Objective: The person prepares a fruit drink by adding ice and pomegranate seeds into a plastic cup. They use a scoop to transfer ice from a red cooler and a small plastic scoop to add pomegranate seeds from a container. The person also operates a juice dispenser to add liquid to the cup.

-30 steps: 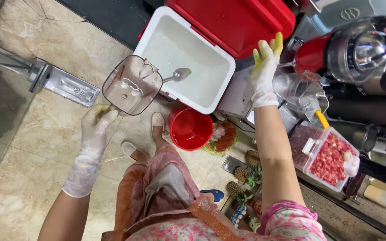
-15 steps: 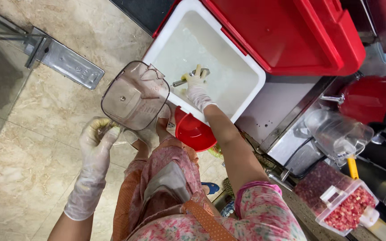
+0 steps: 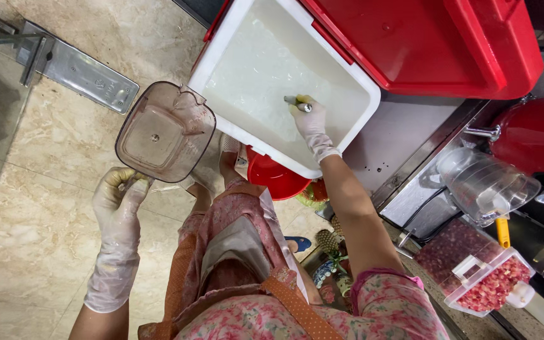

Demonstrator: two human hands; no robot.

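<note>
Clear plastic blender jug (image 3: 165, 131) hangs mouth-up beside the white ice cooler (image 3: 221, 53), my gloved left hand (image 3: 119, 195) clamped on its handle, ready for filling. My right hand (image 3: 310, 123), closed round the metal scoop (image 3: 298, 102), digs into the ice.

Clear plastic jug (image 3: 165, 131), glossy red-and-white plastic cooler (image 3: 347, 107), polished stone floor (image 3: 39, 252), thin translucent gloves.

two gloved hands (image 3: 116, 208), one blender jar (image 3: 165, 131), one white ice cooler (image 3: 221, 50), one metal scoop (image 3: 300, 104), one red bucket (image 3: 275, 179)
</note>
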